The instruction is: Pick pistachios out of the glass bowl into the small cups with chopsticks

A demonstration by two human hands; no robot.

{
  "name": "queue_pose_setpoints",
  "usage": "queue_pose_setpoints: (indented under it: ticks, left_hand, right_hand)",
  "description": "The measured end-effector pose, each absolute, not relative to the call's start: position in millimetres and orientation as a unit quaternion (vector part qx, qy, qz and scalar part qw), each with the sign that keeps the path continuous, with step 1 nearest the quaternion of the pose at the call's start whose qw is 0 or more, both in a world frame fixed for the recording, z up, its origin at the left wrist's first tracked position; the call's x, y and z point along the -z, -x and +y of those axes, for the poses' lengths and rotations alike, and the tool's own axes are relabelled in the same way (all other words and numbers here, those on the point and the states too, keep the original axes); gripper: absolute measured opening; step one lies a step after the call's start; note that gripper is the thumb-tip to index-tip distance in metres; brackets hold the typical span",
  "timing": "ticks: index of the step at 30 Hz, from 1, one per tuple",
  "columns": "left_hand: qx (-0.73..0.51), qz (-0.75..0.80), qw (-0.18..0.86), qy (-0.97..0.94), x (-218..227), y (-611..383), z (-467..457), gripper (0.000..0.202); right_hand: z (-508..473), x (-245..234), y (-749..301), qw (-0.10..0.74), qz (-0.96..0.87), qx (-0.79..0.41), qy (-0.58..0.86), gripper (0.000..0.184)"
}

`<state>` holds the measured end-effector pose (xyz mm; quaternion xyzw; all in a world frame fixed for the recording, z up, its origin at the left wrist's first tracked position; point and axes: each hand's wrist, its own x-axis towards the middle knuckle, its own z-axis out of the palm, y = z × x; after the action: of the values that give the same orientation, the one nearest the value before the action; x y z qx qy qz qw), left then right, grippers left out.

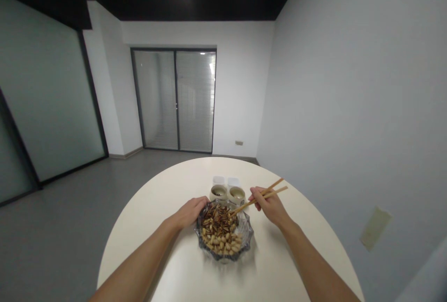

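While right hand [270, 207] is pinching wooden chopsticks [275, 189], tips angling over rim of cut-glass bowl [247, 232] holding striped seeds [216, 216] and peanuts [221, 241], left hand [190, 212] is resting loosely open on rim; round cream table [167, 255] is leaving open room both sides.

A clear, grey-tinted faceted glass bowl [246, 233] on a round cream tabletop [272, 269] holds black-and-white striped sunflower seeds [217, 216] toward twelve o'clock, tan peanuts [221, 242] toward six; slim honey-coloured wooden chopsticks [270, 192] sit at two o'clock.
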<state>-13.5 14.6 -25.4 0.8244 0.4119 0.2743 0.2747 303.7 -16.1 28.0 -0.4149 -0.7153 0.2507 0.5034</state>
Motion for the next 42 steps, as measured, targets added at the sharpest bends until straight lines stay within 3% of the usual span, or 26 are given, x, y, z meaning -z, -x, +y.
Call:
queue_pose_setpoints:
  ticks: [19, 34, 42]
  left_hand:
    - [-0.274, 0.401, 0.264, -0.833, 25.9, 14.3, 14.9, 0.046]
    - [-0.282, 0.409, 0.28, -0.822, 24.4, 12.8, 14.1, 0.047]
    - [-0.282, 0.406, 0.275, -0.825, 24.3, 12.7, 14.0, 0.046]
  right_hand:
    - [-18.0, -32.0, -301.7, 0.541, -0.688, -0.238, 0.422, 0.062]
    - [-21.0, -29.6, -298.6, 0.467, -0.75, -0.231, 0.407, 0.055]
    - [-23.7, -34.3, -299.0, 0.497, -0.728, -0.221, 0.418, 0.056]
